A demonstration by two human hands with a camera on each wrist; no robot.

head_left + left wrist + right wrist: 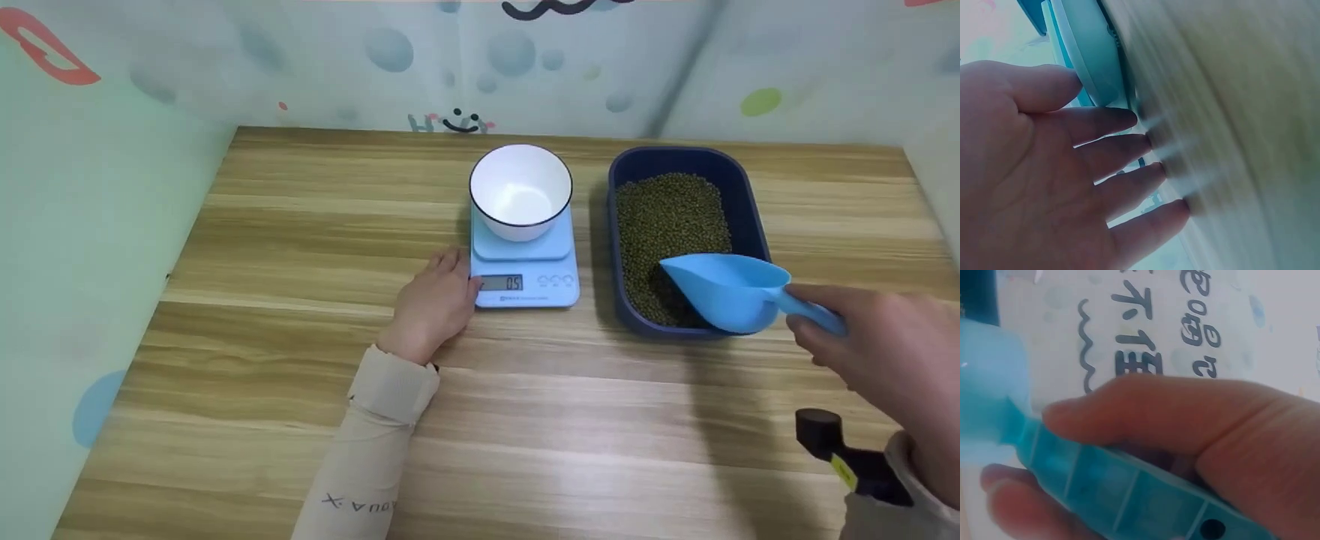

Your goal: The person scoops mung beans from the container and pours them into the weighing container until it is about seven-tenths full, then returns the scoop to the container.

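Note:
In the head view, my right hand [889,349] grips the handle of a light-blue scoop [724,289]. The scoop hangs over the near right end of a navy tub [624,304], its pointed lip above small dark-green mung beans [667,217]. Thumb and fingers wrap the ribbed handle [1145,495] in the right wrist view. My left hand [439,304] lies at the left edge of a pale-blue kitchen scale [525,292], thumb against its side. Its fingers [1123,183] are nearly straight, tips down on the table. A white bowl [520,187] with a dark rim stands on the scale.
The wood-grain table [300,300] meets a patterned curtain [360,67] along its back edge. Between scale and tub there is a narrow gap. The scale's display [501,283] shows digits that look like 0.5. A black wrist mount [862,465] sits on my right forearm.

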